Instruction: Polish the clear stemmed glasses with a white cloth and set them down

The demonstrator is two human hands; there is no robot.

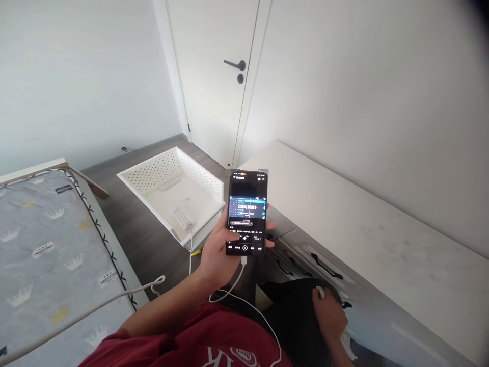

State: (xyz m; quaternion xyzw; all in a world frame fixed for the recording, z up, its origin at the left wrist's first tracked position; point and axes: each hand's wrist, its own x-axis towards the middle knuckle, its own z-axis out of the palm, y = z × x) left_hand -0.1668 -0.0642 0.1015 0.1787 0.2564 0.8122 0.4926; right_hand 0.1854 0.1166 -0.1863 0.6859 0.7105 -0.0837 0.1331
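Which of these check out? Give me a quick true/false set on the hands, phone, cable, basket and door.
1. The left hand holds the phone with its screen lit. True.
2. Nothing is plugged into the phone. False: a white cable hangs from its bottom edge.
3. The right hand grips a drawer handle. False: it rests on dark cloth over the lap, apart from the drawer handles.
4. The white perforated basket sits on the floor. True.
5. The door stands open. False: the door is shut.
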